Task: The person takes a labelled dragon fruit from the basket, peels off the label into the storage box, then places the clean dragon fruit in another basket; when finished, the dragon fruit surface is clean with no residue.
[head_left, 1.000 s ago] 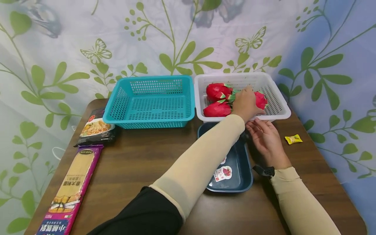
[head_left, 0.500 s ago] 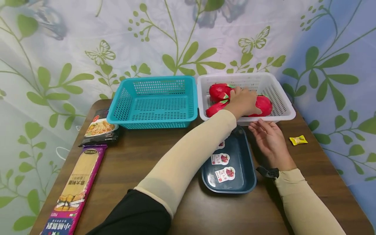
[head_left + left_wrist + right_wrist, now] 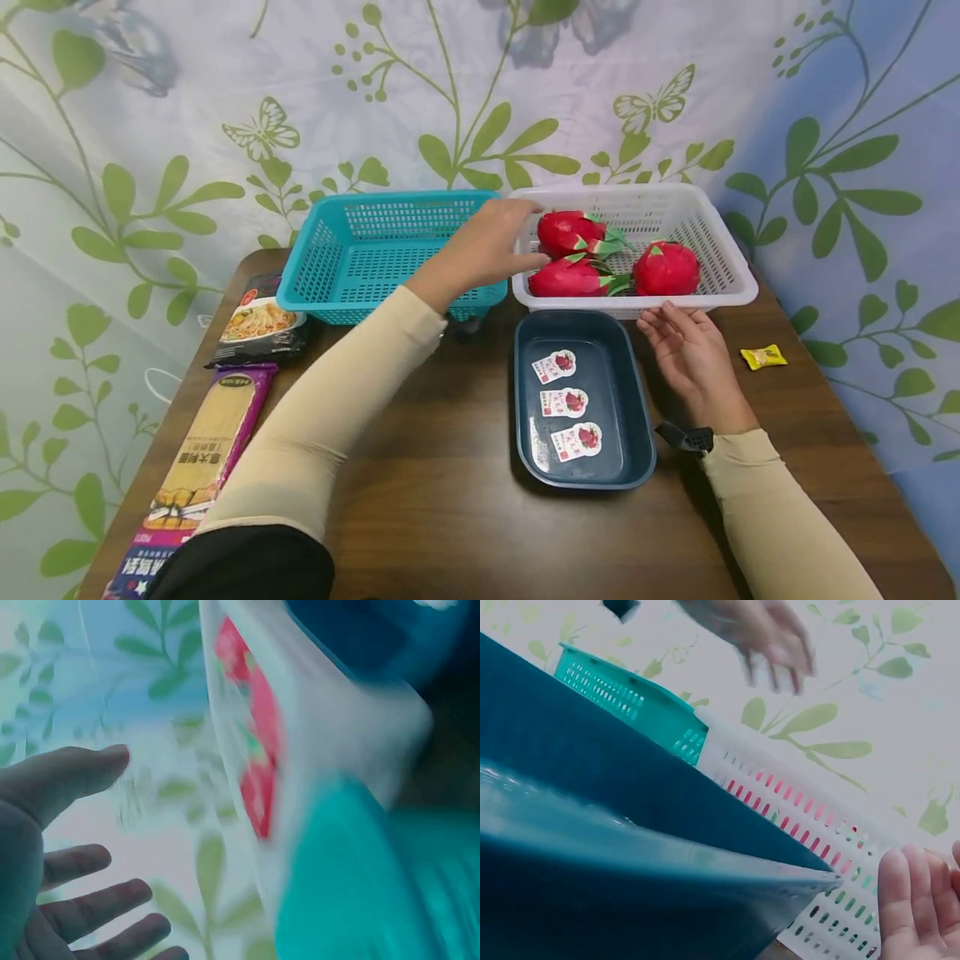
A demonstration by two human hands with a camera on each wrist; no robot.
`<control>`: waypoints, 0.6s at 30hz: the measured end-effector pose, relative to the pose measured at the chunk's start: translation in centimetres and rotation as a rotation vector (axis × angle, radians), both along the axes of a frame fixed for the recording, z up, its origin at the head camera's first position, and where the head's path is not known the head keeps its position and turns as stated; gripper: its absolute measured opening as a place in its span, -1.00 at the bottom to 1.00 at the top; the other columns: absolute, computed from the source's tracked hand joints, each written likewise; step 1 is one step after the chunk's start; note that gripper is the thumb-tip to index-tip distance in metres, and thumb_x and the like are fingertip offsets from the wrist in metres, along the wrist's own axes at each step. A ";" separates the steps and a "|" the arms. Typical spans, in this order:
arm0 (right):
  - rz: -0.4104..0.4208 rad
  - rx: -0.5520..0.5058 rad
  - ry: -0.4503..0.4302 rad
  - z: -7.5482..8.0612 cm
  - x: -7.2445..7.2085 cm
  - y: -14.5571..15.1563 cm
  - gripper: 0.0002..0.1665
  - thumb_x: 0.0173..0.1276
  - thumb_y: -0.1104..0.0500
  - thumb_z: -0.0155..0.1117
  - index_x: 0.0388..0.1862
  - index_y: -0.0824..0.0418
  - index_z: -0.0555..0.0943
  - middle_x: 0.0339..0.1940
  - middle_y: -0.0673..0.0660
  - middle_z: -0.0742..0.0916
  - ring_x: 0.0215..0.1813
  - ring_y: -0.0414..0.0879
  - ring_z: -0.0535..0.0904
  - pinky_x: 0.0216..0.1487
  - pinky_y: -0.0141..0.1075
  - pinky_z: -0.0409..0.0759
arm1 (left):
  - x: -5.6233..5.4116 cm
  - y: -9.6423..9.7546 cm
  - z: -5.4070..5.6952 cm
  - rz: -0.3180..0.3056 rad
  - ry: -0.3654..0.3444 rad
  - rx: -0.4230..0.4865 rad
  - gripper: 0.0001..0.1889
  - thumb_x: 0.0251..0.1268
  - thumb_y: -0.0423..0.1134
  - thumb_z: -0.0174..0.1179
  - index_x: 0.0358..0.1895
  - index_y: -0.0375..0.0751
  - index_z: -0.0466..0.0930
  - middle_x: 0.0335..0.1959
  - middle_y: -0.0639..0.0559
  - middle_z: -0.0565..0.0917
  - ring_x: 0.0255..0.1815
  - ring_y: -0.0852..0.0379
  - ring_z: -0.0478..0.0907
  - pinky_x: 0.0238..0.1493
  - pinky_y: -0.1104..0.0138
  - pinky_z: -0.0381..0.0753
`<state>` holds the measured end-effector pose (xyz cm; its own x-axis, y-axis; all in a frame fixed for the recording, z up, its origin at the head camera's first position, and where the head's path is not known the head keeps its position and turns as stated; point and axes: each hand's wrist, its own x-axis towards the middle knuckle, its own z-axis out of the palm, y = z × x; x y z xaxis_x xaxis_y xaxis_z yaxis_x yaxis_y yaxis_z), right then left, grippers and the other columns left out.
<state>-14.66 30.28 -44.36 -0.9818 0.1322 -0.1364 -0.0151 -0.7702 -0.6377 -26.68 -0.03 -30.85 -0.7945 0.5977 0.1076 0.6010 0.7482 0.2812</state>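
Observation:
My left hand point(image 3: 483, 242) hovers over the meeting rims of the turquoise basket point(image 3: 322, 308) and the white basket point(image 3: 723, 254), its fingers spread and holding nothing. Three red dragon fruits lie in the white basket: one point(image 3: 566, 233) behind another point(image 3: 567, 278) at its left, and a third point(image 3: 666, 269) toward its right. My right hand point(image 3: 693, 358) stays at the white basket's front wall, palm turned up, fingertips at the rim. In the right wrist view its fingers point(image 3: 922, 900) look straight beside the perforated wall.
In front of the white basket stands a dark blue tray point(image 3: 540, 467) holding three dragon fruit stickers point(image 3: 565, 402). A yellow wrapped candy point(image 3: 763, 357) lies at right. On the left are a black noodle packet point(image 3: 258, 325) and a long purple pasta packet point(image 3: 198, 450).
My left hand has let go of the right-hand dragon fruit and moved left, out of the white basket. That fruit now sits apart from the other two. The right hand holds its place.

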 end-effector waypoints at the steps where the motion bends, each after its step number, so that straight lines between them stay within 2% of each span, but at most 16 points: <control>1: -0.002 0.007 -0.007 0.0 0.1 0.1 -0.45 0.54 0.35 0.30 0.41 0.35 0.35 -0.05 0.29 0.77 -0.08 0.09 0.78 0.13 -0.08 0.65 | 0.2 -1.7 -0.1 0.011 -0.011 0.042 -0.17 0.32 0.15 0.44 0.55 -0.15 0.38 0.46 -0.03 0.48 0.47 -0.02 0.32 0.34 0.15 0.50; 3: -0.012 0.052 -0.020 0.2 0.5 0.3 -0.55 0.54 0.34 0.31 0.31 0.36 0.43 -0.08 0.28 0.77 -0.09 0.09 0.78 0.12 -0.09 0.67 | 0.6 -5.1 -0.6 0.034 -0.025 0.085 -0.21 0.36 0.11 0.44 0.53 -0.19 0.41 0.46 -0.06 0.49 0.49 -0.06 0.32 0.36 0.11 0.50; 5: -0.026 0.142 -0.038 0.6 0.9 0.7 -0.67 0.53 0.32 0.34 0.18 0.37 0.51 -0.12 0.26 0.79 -0.13 0.06 0.79 0.07 -0.12 0.69 | 1.1 -8.2 -1.2 0.037 -0.018 0.107 -0.27 0.42 0.08 0.41 0.49 -0.24 0.44 0.44 -0.10 0.51 0.50 -0.11 0.32 0.42 0.04 0.42; 7: -0.034 0.287 -0.079 1.1 1.4 1.3 -0.73 0.51 0.24 0.39 0.06 0.35 0.58 -0.17 0.22 0.79 -0.18 0.01 0.79 0.00 -0.17 0.73 | 1.5 -11.0 -2.1 0.029 -0.029 0.112 -0.31 0.45 0.07 0.38 0.47 -0.27 0.46 0.43 -0.13 0.52 0.50 -0.14 0.33 0.46 0.00 0.35; 9: -0.032 0.419 -0.128 1.7 1.9 1.7 -0.70 0.48 0.16 0.45 -0.01 0.35 0.61 -0.24 0.18 0.79 -0.27 -0.02 0.78 -0.10 -0.22 0.76 | 2.0 -13.5 -3.1 0.016 -0.050 0.093 -0.29 0.47 0.11 0.36 0.47 -0.29 0.45 0.41 -0.15 0.53 0.49 -0.17 0.34 0.45 -0.04 0.33; 13: -0.004 0.635 -0.181 2.9 2.6 2.5 -0.53 0.44 0.03 0.50 0.01 0.39 0.59 -0.29 0.14 0.77 -0.34 -0.05 0.75 -0.20 -0.27 0.76 | 2.8 -17.2 -4.8 -0.005 -0.099 0.060 -0.16 0.45 0.26 0.29 0.53 -0.28 0.37 0.46 -0.19 0.46 0.52 -0.21 0.29 0.47 -0.11 0.29; 15: 0.022 0.732 -0.162 3.5 2.6 2.8 -0.48 0.46 0.01 0.48 0.05 0.42 0.58 -0.28 0.14 0.77 -0.33 -0.04 0.76 -0.21 -0.28 0.76 | 3.1 -18.7 -5.2 0.001 -0.108 0.045 -0.10 0.44 0.31 0.27 0.58 -0.28 0.31 0.52 -0.21 0.39 0.56 -0.25 0.20 0.50 -0.15 0.20; 18: 0.061 1.001 -0.100 4.7 2.2 3.2 -0.45 0.54 -0.03 0.38 0.12 0.45 0.55 -0.24 0.13 0.78 -0.30 -0.07 0.77 -0.21 -0.30 0.75 | 3.5 -20.4 -5.5 0.019 -0.082 0.015 -0.05 0.40 0.34 0.28 0.62 -0.24 0.25 0.59 -0.25 0.27 0.60 -0.32 0.09 0.51 -0.24 0.10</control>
